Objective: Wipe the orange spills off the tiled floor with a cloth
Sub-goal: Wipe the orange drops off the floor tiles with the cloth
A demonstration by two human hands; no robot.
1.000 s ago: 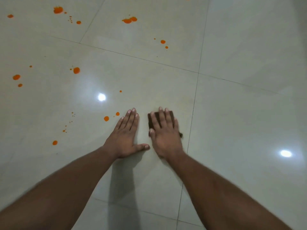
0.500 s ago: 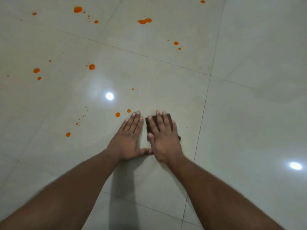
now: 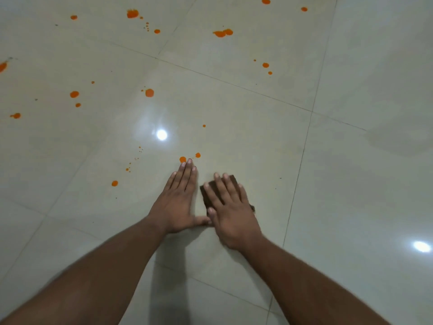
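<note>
A small dark brown cloth (image 3: 207, 195) lies flat on the pale tiled floor (image 3: 351, 207). My right hand (image 3: 228, 207) presses on it with straight, spread fingers and hides most of it. My left hand (image 3: 179, 200) rests flat on the floor just left of the cloth, its thumb touching my right hand. The left fingertips almost reach two small orange spots (image 3: 182, 159). Several more orange spills dot the floor farther off, such as a round drop (image 3: 149, 92), a double blotch (image 3: 222, 33) and a splash (image 3: 132, 13).
Orange drops also lie to the left (image 3: 114, 183) and at the far left edge (image 3: 2, 66). Thin grout lines cross the glossy tiles. Two lamp reflections shine on the floor (image 3: 161, 134) (image 3: 421, 246). The tiles on the right carry no spots.
Both hands have stayed close together, with the right hand and cloth turned slightly left. The view has shifted, so the spills sit farther right in frame. My left fingertips are closer to the nearest spots.
</note>
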